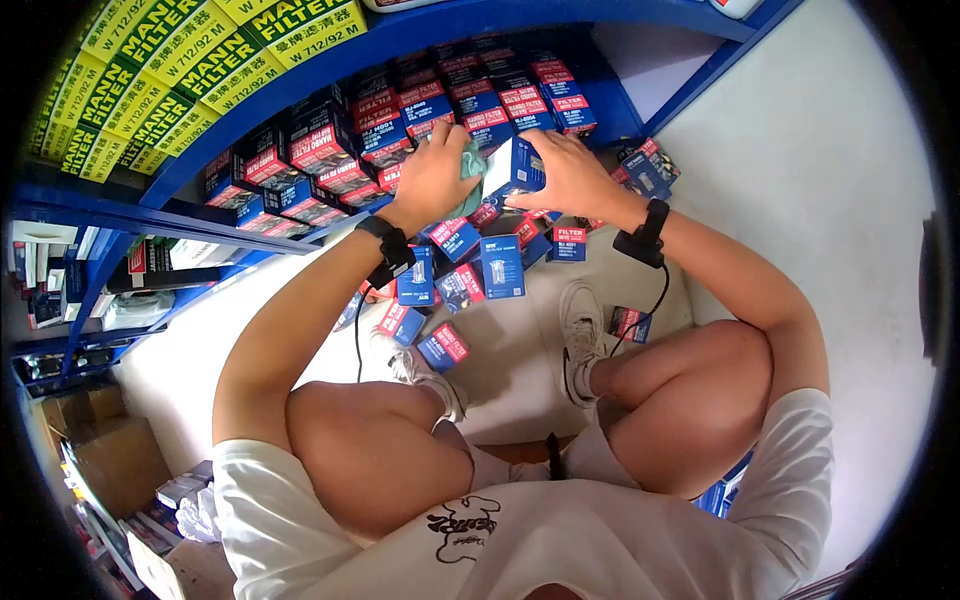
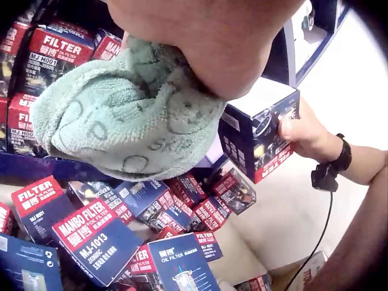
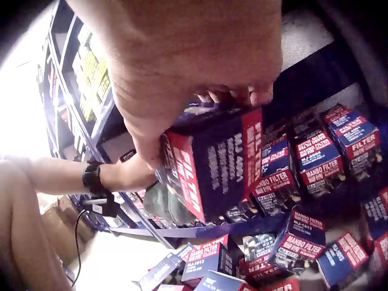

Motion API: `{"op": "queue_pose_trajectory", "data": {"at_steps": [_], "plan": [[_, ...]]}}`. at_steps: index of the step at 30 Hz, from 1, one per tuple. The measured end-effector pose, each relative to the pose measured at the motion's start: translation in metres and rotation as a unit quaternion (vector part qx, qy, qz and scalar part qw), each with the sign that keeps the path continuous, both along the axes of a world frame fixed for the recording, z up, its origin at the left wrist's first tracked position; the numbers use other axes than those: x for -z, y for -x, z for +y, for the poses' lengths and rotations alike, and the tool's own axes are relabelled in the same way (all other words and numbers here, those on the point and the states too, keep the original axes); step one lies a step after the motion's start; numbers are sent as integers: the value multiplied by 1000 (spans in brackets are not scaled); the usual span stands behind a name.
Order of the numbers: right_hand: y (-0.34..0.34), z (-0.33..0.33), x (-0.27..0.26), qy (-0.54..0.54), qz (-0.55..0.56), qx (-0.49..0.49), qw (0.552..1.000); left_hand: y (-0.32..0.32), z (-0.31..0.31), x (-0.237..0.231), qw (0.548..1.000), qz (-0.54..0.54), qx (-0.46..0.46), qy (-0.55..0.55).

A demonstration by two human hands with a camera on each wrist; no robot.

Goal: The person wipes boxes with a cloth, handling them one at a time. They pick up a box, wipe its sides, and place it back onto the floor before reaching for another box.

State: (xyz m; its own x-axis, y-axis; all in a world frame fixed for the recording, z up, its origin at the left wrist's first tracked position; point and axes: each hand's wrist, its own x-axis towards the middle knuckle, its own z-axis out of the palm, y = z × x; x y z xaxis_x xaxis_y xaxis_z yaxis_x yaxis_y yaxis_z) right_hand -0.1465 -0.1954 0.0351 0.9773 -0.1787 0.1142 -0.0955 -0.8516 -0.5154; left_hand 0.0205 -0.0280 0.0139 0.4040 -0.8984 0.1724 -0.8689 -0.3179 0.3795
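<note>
My left hand grips a crumpled pale green cloth with dark printed marks. In my right hand is a blue and red oil filter box, held between thumb and fingers. Its white face is turned toward the cloth in the head view. The cloth is right beside the box, in front of the lower shelf. The right wrist view shows the red "FILTER" lettering on the box's edges; the right hand covers part of its upper side.
Stacked filter boxes fill the blue lower shelf. Yellow and black filter boxes stand on the shelf above. Several loose filter boxes lie on the floor between shelf and shoes. Cardboard boxes stand at the lower left.
</note>
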Motion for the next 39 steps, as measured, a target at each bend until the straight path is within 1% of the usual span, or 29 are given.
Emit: {"op": "queue_pose_trajectory", "data": {"at_steps": [1, 3, 4, 5, 6, 8, 10, 11, 13, 14, 16, 20, 22, 23, 25, 26, 27, 28, 29, 32, 37, 39], "plan": [[0, 2, -3, -30, 19, 5, 999, 1, 2, -1, 1000, 3, 6, -8], [-2, -1, 8, -16, -3, -7, 1000, 3, 3, -3, 1000, 6, 14, -17], [-2, -3, 14, -3, -25, -21, 999, 4, 3, -4, 999, -10, 50, -17], [-1, -6, 19, -3, -24, -21, 999, 5, 4, -4, 996, -25, 85, -16], [-1, -7, 20, -9, -27, -27, 999, 7, 5, -5, 996, -24, 84, -17], [-3, -9, 21, -14, -30, -34, 999, 9, 6, -6, 989, -24, 143, -22], [-4, -10, 21, 32, -73, -58, 995, 15, 7, -8, 987, -30, 155, -17], [-3, -11, 21, 32, -73, -56, 995, 19, 6, -9, 985, -45, 168, -18], [-3, -10, 13, 37, 21, -57, 997, 24, 4, -8, 978, -68, 199, -3], [-2, -11, 14, 37, 21, -56, 998, 25, 3, -8, 977, -69, 201, -3], [-1, -9, 16, 86, -43, -71, 993, 28, 1, -14, 968, -130, 212, -43], [3, -3, 8, 67, -74, -95, 990, 7, -3, -8, 971, -136, 182, -77], [5, -1, 3, 4, -25, -87, 996, -5, -1, -3, 982, -132, 123, -62], [4, -2, 3, 5, -25, -88, 996, -9, 0, 0, 985, -117, 113, -61], [1, -5, 10, -64, 15, -45, 997, -7, 3, 0, 988, -96, 106, -65], [-1, -7, 14, -65, 15, -45, 997, -5, 4, 0, 990, -76, 100, -69], [-4, -9, 17, -72, -28, -52, 996, -1, 5, -1, 990, -76, 100, -69], [-6, -12, 19, -78, -71, -59, 993, 4, 6, -1, 992, -41, 114, -47], [-7, -15, 22, -68, -83, -62, 992, 9, 6, -1, 991, -6, 128, -26], [-7, -17, 21, -63, -83, -88, 991, 21, 4, -13, 990, -7, 142, -8], [-10, -19, 19, -73, -81, -81, 991, 25, -2, -16, 991, -10, 137, 6], [-11, -15, 13, -69, -77, -84, 991, 19, -6, -16, 995, 24, 94, 20]]}}
